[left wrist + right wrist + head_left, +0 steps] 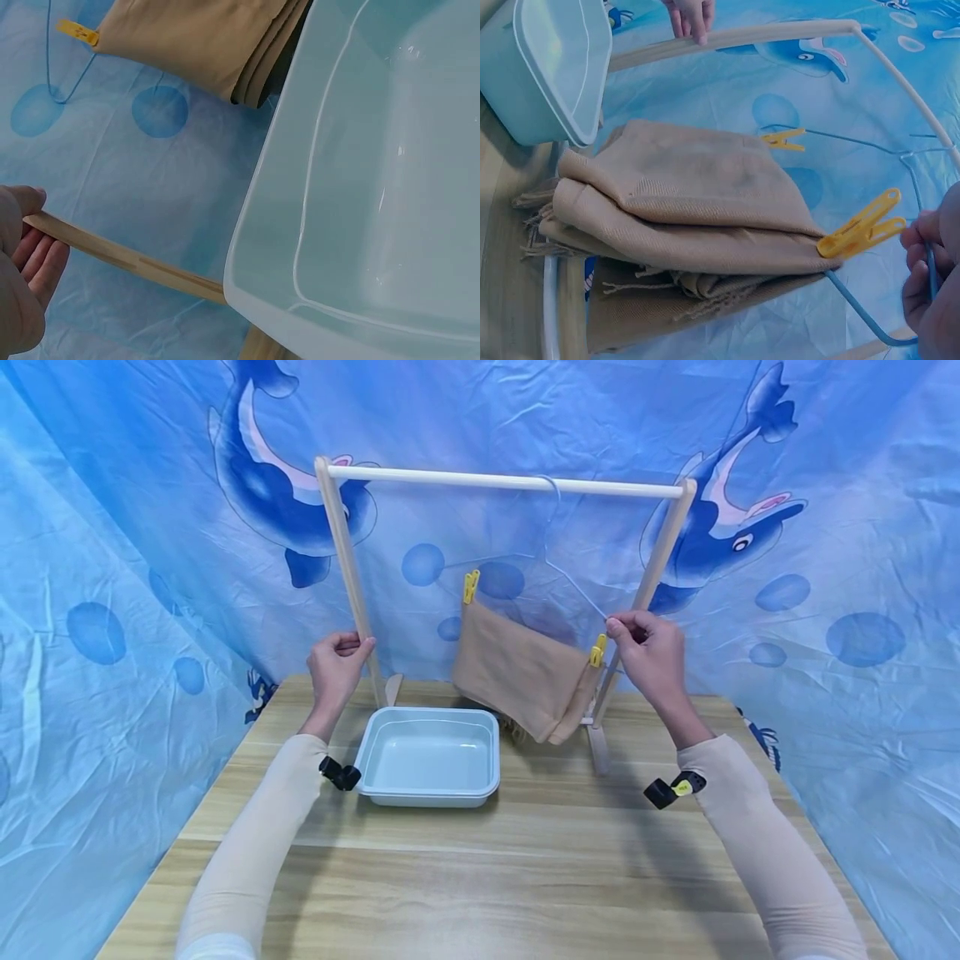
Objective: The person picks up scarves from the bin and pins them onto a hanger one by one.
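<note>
My left hand (337,670) pinches the left post (347,547) of a wooden drying rack between thumb and fingers. My right hand (654,653) grips the right arm of a light blue wire hanger (576,587), whose hook is over the rack's white top bar (465,480). From the hanger hangs a folded tan scarf (517,667) with fringed ends, sloping lower on the right. One yellow clothes peg (470,587) holds its left corner; another yellow peg (861,225) clamps the right corner, just beside my right fingers.
A pale blue plastic basin (427,798) stands on the wooden table (465,885), by the rack's left foot and in front of it. A blue curtain (480,410) with dolphins surrounds the table at the back and sides. The rack's right foot (597,750) points forward.
</note>
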Demonstrator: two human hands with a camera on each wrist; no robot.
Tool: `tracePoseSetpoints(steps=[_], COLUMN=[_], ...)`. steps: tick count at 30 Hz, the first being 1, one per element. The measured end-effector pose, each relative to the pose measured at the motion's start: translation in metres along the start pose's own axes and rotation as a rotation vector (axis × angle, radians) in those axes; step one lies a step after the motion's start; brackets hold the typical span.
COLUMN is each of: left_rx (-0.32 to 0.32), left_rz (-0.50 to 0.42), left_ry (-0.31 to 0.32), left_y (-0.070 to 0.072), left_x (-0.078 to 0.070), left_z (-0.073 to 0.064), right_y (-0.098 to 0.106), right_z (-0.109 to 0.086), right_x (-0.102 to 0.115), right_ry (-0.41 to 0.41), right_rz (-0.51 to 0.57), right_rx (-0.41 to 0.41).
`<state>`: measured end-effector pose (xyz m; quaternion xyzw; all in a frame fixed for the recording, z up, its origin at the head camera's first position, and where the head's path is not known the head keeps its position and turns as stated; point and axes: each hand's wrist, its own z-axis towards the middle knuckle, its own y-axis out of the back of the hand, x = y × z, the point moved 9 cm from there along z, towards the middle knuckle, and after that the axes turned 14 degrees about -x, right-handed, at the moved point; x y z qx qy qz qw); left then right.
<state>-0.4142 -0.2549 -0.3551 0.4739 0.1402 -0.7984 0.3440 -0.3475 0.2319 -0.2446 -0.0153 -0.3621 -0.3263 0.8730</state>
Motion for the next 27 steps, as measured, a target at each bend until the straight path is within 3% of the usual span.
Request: tracePoseSetpoints(steps=[7, 13, 22, 27], left_rx=[0.025, 0.028, 0.093, 0.132], left_rz=[0.011, 0.009, 0.043, 0.057], left_ry=[0.009, 0.006, -0.019, -0.043], left_y=[0.000, 0.003, 0.012, 0.026], left_x=[0.000, 0.001, -0.001, -0.015], left_z=[0.000, 0.001, -0.012, -0.028], right_y=[-0.004, -0.003, 0.024, 0.047], right_z=[-0.002, -0.005, -0.013, -0.024], right_x=[0.000, -0.005, -0.017, -0.017], right_ry=[-0.018, -0.038, -0.080, -0.120], right_rz=[0.003, -0.017, -0.021, 0.015], right_rx=[0.138, 0.165, 0.067, -0.023])
